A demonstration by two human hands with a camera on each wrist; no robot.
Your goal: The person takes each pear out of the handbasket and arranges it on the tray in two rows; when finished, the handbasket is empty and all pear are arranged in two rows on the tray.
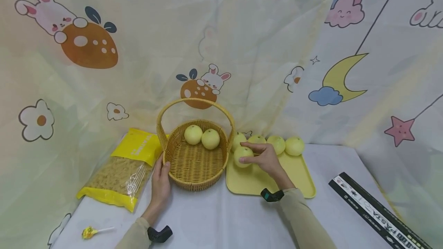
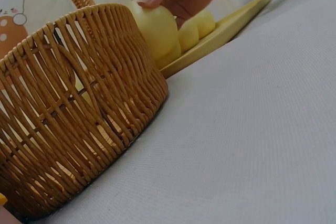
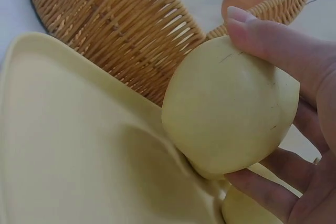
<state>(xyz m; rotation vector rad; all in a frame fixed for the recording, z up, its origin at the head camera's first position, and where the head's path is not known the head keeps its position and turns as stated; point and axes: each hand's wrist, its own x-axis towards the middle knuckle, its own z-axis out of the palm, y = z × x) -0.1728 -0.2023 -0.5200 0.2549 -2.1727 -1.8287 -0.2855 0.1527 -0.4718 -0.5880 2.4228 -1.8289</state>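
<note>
At the far left, a pink-eared bunny (image 1: pixel 52 14) is on the cloth wall (image 1: pixel 149 41). Below it, a yellow lolly (image 1: pixel 90 233) lies on the white table (image 1: pixel 221 222), with its stick pointing right. Next comes a bag (image 1: pixel 119 172), yellow at both ends, with lots of little tan bits showing in the middle.

Just beside the bag is my left hand (image 1: pixel 160 185). It holds the left side of the basket (image 1: pixel 195 184), with my thumb by the edge and my fingers along the outside. The basket stands upright with its big round handle (image 1: pixel 195 100) up. Two pears (image 1: pixel 202 136) sit inside, near the back.

Right of the basket is one more pear (image 1: pixel 243 156). It is in my right hand (image 1: pixel 263 158), over the left part of the yellow tray (image 1: pixel 290 176). My thumb and fingers are bent around it, only as far apart as the pear is fat. I can't tell if it touches the pear behind it. Four pears (image 1: pixel 276 144) are in a row along the back of the tray.

At the far right, a long black box (image 1: pixel 377 210) lies slanted, and it says PASTA.
</note>
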